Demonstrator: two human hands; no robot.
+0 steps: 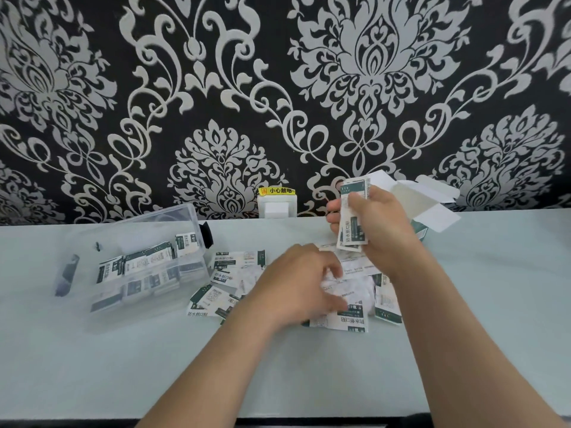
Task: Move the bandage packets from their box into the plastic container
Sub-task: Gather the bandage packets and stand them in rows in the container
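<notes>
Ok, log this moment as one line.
right hand: holds packet stack | left hand: on loose packets | plastic container: partly filled | box: open

One clear rectangular plastic container (129, 313), left of centre. One white-and-green cardboard box (414, 199), flaps open, right of centre. Two bare hands: left hand (296, 288), right hand (380, 223). White-and-green flat bandage packets (238, 264): at least six loose mid-frame, more in container, overlapped beyond exact count.

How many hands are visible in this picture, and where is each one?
2. The left hand touches the loose packets on the table; the right hand holds a packet stack raised before the open box. None seems hidden.
</notes>
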